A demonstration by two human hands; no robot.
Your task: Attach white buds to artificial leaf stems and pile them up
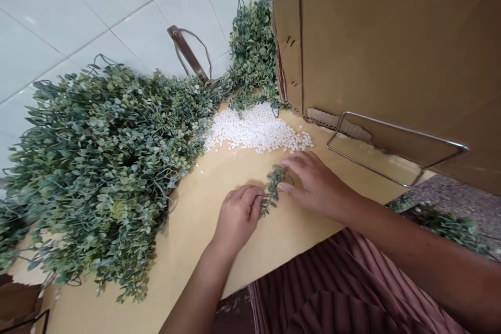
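Evidently midway: big cardboard box (pixel 391 62) beside tan tabletop (pixel 203 240); leafy heap (pixel 113 151) at my left, finished or waiting, cannot tell. White pellets (pixel 258 128) spread loose, presumably not yet used. Right hand (pixel 311 180) half open, thumb and fingers parted, no firm hold showing; left hand (pixel 237 214) pinches sprig (pixel 273 188) from other side. Sprig sits between both, over tabletop: slim, grey-green, small rounded leaves, seemingly unfinished.

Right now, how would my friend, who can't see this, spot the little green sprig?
Find the tan work surface, with the big leafy pile at its left and white beads toward the back. Nearer than the beads, look between the left hand and right hand. The sprig there is one small strand, not a thick heap.
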